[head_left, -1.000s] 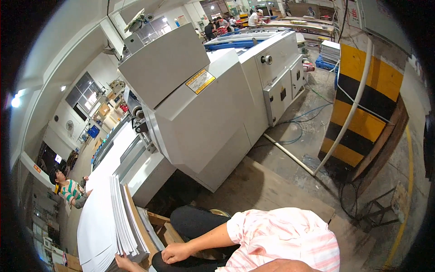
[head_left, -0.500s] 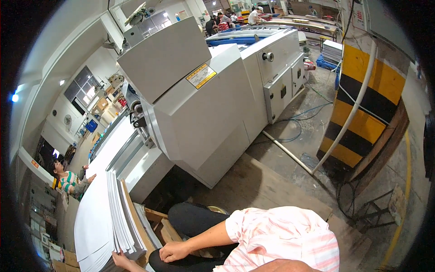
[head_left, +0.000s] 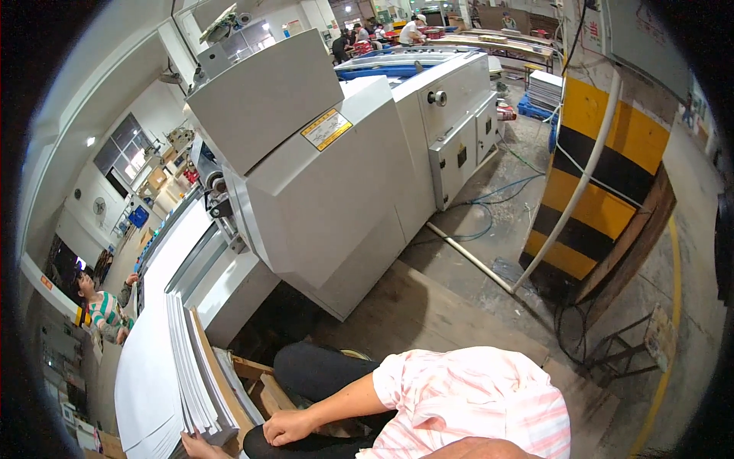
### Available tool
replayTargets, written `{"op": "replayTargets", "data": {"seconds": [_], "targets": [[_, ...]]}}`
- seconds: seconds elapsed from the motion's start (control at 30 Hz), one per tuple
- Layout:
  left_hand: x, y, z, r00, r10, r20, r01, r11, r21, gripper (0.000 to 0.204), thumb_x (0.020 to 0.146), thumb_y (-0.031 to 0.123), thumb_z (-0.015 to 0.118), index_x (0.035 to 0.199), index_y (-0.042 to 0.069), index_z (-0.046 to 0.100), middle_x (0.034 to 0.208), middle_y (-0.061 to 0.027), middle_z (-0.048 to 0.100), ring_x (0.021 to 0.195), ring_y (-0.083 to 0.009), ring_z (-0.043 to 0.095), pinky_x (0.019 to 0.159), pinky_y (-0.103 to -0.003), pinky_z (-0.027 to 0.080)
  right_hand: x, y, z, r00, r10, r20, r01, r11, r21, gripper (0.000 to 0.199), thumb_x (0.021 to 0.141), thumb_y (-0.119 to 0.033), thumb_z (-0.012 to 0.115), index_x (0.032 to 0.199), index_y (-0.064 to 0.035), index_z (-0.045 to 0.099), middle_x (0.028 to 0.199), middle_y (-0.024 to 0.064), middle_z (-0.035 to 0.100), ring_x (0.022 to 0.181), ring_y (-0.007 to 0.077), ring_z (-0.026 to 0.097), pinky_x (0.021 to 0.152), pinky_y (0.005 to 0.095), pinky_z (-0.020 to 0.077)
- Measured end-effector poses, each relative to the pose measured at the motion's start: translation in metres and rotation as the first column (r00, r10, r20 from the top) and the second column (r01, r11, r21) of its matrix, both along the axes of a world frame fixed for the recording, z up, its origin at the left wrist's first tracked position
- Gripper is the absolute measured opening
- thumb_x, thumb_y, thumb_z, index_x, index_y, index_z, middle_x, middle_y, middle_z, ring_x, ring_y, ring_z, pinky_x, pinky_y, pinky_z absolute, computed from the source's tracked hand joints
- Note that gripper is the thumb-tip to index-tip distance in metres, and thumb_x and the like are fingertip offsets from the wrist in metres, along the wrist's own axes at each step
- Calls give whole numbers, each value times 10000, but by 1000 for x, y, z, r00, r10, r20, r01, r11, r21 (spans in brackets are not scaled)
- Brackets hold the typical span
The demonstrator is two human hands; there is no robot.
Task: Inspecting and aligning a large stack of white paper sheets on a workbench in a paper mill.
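Observation:
A tall stack of large white sheets (head_left: 153,367) lies at the lower left, its layers uneven along the near side. My left hand (head_left: 202,447) is at the stack's near corner, thumb and fingers closed on the sheet edges; the lower frame edge cuts off part of it. My right hand (head_left: 287,427) rests on my black-trousered knee, its fingers curled in with nothing visible in them. A brown board (head_left: 218,367) stands along the stack's side, next to my knees.
A big grey-white machine (head_left: 336,199) fills the middle beyond the stack. Across the stack, a co-worker (head_left: 107,306) in a green-striped top faces it. To the right stand a yellow-and-black striped pillar (head_left: 596,183) and a wooden stool (head_left: 642,344). Blue cables (head_left: 482,214) cross the floor.
The whole view has shifted slightly, so the scene sits further left. The co-worker's hand nearer me has drawn back from the stack's edge. My hands keep about the same places.

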State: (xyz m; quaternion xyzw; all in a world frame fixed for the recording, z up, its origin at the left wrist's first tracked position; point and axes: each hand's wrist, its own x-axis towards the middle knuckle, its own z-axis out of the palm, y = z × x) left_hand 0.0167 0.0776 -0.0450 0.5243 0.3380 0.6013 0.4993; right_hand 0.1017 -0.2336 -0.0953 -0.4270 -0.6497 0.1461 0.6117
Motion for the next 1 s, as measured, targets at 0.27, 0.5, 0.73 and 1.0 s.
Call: {"op": "replayTargets", "data": {"seconds": [0.27,0.5,0.73,1.0], "targets": [[5,-19,5,997,38,-60,-37,999,5,374,892,221,498,1012,-133,507,893,-147,477,837,-258,533,721,-335,557,-1,-1,-1,1000,-14,-16,14,1000,-26,191,730,-168,598,764,16,634,793,129,615,754,291,589,667,376,459],[2,-15,5,998,33,-46,-33,999,9,376,887,212,509,1016,-141,504,911,-165,475,840,-258,528,714,-336,559,-2,-2,2,1000,-5,-14,4,998,-59,180,740,-155,592,771,18,634,809,133,609,759,293,586,673,378,458],[0,-15,11,998,-4,-56,3,1000,-14,406,890,210,503,1063,-156,484,1007,-184,482,886,-278,529,718,-325,555,0,-4,4,1000,9,-16,-10,998,-56,181,738,-151,593,780,21,632,829,139,603,765,296,588,673,379,458],[-5,-19,13,997,14,-79,-13,1000,13,416,904,224,481,1139,-120,475,1052,-189,491,922,-272,540,764,-354,520,-2,1,1,1000,8,7,-8,998,-56,177,729,-146,598,781,20,632,832,140,604,770,296,590,676,380,459]]}}
